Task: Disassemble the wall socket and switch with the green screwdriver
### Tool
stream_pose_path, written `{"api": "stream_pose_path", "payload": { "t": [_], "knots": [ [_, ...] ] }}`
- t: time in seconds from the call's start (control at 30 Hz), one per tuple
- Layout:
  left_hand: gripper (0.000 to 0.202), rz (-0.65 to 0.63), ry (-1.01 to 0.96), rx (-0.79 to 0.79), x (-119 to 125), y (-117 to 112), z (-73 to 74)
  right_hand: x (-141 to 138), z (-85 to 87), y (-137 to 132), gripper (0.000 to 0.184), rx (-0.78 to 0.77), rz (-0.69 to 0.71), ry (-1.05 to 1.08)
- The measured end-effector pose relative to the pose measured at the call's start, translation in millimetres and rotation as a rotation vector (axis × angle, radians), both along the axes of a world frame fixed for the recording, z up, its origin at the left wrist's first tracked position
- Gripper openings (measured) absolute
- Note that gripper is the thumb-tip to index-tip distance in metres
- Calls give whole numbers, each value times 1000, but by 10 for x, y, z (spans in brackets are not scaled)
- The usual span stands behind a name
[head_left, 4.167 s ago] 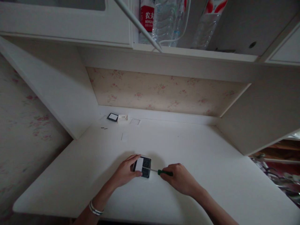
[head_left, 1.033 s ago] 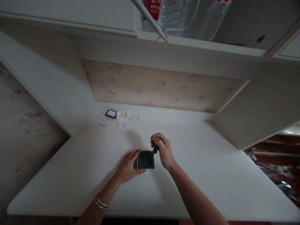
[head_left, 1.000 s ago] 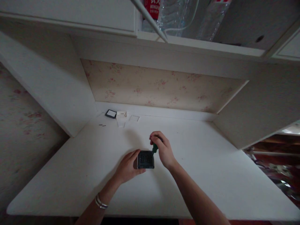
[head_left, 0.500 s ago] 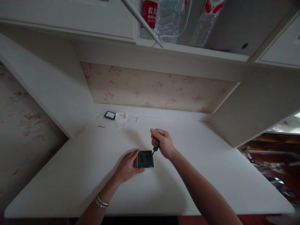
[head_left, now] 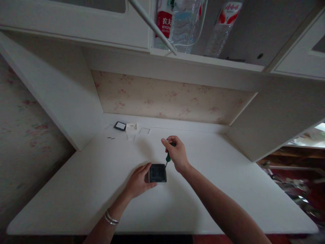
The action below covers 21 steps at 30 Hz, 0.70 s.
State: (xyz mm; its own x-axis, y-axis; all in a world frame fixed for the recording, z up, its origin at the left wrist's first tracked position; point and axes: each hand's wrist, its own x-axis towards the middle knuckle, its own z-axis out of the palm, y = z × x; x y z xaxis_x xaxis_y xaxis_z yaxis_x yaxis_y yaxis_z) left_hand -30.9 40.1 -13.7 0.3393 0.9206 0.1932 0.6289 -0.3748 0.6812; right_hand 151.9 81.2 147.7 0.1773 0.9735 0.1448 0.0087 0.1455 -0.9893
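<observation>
Head camera shows two bare hands at work over a white table (head_left: 106,189). The left hand (head_left: 140,179) is bent around the left end of a small dark plastic box (head_left: 157,173), with the thumb on the near side and the fingers on the far side. I can't tell if the box sits flat on the table or is held just above it.

The right hand (head_left: 177,152) is curled around a green screwdriver (head_left: 168,157) (its thumb sticks up near the top of the handle). The screwdriver leans, and its thin metal tip meets the box by the far right corner.

A silver bracelet (head_left: 111,218) is on the left wrist. Well past the hands, near the back wall, lie a dark frame (head_left: 120,126) with a white middle, a small white plastic part (head_left: 131,126) and a clear square piece (head_left: 145,130). Two thin dark sticks (head_left: 111,138) lie close by.
</observation>
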Motion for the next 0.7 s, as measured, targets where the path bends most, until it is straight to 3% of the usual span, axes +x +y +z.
{"api": "stream_pose_path", "payload": {
  "t": [0.07, 0.13, 0.23, 0.37, 0.43, 0.5, 0.63, 0.7],
  "knots": [
    [86, -4, -5, -6, -4, 2, -1, -34, -41, -42, 36, 14, -49, 117],
    [87, -4, -4, -18, -5, 5, 9, -34, -55, -54, 44, -1, 20, 207],
    [87, -7, -1, -26, -3, 12, 37, 31, -28, -20, 48, -76, 278, 245],
    [89, -25, 9, -28, -4, 20, 74, 178, 55, 104, 43, -230, 723, 166],
    [90, -33, 20, -31, -9, 23, 83, 209, 95, 181, 37, -268, 824, 97],
    [90, -38, 31, -37, -15, 22, 82, 182, 122, 241, 30, -200, 690, 37],
    [90, -35, 38, -39, -20, 16, 62, 27, 104, 230, 26, 18, 177, -71],
    [89, -35, 40, -33, -18, 18, 51, -35, 71, 160, 27, 55, 50, -72]
  ]
}}
